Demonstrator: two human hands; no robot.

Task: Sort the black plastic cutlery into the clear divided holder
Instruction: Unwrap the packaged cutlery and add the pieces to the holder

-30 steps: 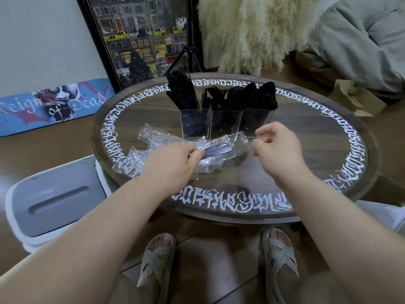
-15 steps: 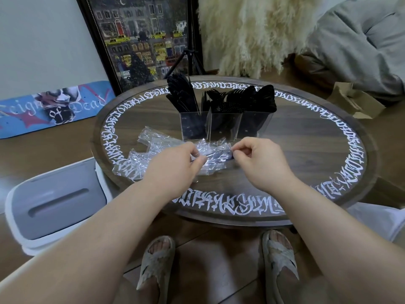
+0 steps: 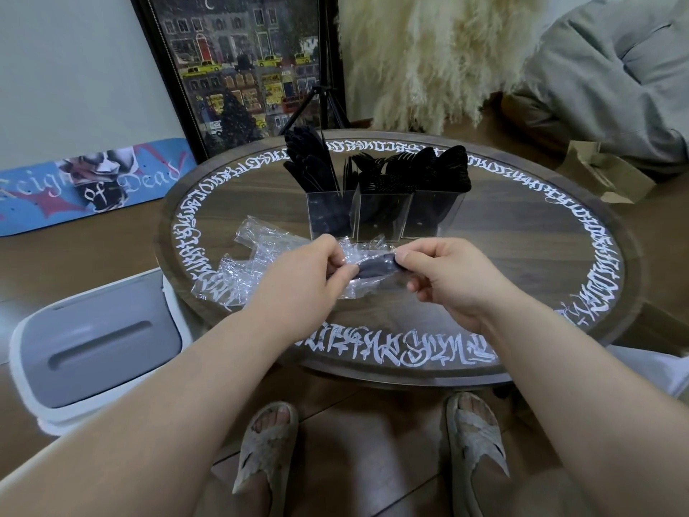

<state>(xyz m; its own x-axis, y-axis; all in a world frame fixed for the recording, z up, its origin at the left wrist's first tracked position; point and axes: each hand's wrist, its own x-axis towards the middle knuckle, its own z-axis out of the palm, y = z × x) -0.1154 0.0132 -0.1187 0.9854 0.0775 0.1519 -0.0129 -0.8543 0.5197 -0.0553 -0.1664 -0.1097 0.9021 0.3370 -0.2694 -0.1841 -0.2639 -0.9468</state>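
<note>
While the clear divided holder already stands packed, your left hand and right hand pinch one black piece, seemingly wrapped, just before it, unsorted.

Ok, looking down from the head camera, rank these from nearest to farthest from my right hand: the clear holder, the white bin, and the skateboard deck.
1. clear holder: just beyond the right hand, mid-table.
2. white bin: on the floor, left of the table.
3. skateboard deck: far left, by the wall.
</note>
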